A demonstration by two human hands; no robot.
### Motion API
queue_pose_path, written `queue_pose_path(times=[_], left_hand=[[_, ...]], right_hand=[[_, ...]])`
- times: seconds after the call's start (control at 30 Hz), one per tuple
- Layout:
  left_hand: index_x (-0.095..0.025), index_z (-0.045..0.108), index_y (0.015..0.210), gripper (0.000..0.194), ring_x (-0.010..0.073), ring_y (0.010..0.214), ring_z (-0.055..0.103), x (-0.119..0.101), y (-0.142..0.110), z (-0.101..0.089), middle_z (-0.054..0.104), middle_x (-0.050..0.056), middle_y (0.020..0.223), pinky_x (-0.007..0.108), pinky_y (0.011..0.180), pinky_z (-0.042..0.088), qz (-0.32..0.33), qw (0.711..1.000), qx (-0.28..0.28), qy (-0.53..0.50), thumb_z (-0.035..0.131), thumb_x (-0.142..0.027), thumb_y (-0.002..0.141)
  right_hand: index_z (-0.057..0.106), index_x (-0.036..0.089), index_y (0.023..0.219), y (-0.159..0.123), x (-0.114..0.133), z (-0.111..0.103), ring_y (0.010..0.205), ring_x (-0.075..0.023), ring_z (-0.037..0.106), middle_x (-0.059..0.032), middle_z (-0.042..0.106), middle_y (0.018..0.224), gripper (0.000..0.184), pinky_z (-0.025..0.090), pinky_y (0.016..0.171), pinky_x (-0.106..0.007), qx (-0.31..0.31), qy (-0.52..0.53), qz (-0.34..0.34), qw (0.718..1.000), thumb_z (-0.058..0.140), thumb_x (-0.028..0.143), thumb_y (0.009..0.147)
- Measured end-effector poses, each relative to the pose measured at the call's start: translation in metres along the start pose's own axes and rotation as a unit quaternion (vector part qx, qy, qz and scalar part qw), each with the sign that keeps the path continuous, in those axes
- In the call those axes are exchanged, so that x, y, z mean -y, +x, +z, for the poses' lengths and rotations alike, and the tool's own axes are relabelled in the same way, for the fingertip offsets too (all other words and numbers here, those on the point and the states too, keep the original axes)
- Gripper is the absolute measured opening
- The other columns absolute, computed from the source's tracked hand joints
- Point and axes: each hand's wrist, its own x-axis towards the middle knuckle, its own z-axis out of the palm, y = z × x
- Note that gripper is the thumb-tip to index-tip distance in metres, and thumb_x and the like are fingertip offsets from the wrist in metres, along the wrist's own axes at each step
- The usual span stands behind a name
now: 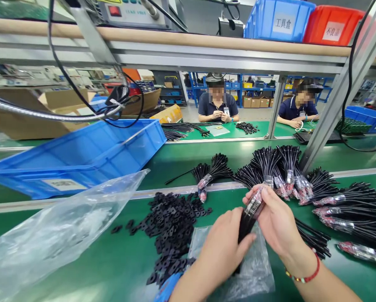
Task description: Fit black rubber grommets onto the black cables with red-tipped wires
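Between my two hands is a bundle of black cables [248,218], tilted, with clear tape round its upper part. My left hand [221,241] wraps round the lower part of the bundle. Higher up, my right hand [276,216] grips the taped end between thumb and fingers. Under the hands lies a clear plastic bag [257,272]. Left of them spreads a pile of small black flat pieces [172,226]. More taped cable bundles [348,209] lie to the right, and others [266,163] lie behind my hands. Some loose black cables [313,237] are beside my right wrist.
A blue bin [81,155] stands tilted at the left, with a large clear plastic sheet [71,218] before it. A metal post [332,92] rises at the right. An overhead shelf holds blue [278,21] and red [332,25] bins. Two people sit across the bench.
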Motion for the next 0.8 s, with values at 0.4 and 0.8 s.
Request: queue_pose_path(times=[0.4, 0.8], left_hand=[[-0.012, 0.061, 0.105, 0.064, 0.0227, 0.083, 0.057, 0.001, 0.005, 0.004, 0.065, 0.011, 0.097, 0.031, 0.075, 0.044, 0.029, 0.788, 0.455, -0.413, 0.066, -0.062, 0.066], [-0.014, 0.052, 0.086, 0.043, 0.0118, 0.055, 0.052, -0.011, -0.011, 0.019, 0.059, 0.001, 0.062, 0.023, 0.055, 0.041, -0.119, 0.804, 0.283, -0.509, 0.071, -0.048, 0.068]], right_hand=[[0.028, 0.022, 0.039, -0.003, 0.017, -0.006, 0.02, -0.0078, 0.029, 0.0069, 0.028, 0.026, 0.051, 0.033, 0.031, -0.02, 0.276, 0.219, 0.073, 0.933, 0.041, 0.045, 0.083], [0.059, 0.019, 0.089, 0.002, 0.06, -0.03, 0.077, -0.0124, 0.061, -0.0008, 0.065, 0.083, 0.01, 0.047, 0.07, -0.025, 0.001, -0.208, -0.172, 0.963, 0.056, 0.028, 0.087]])
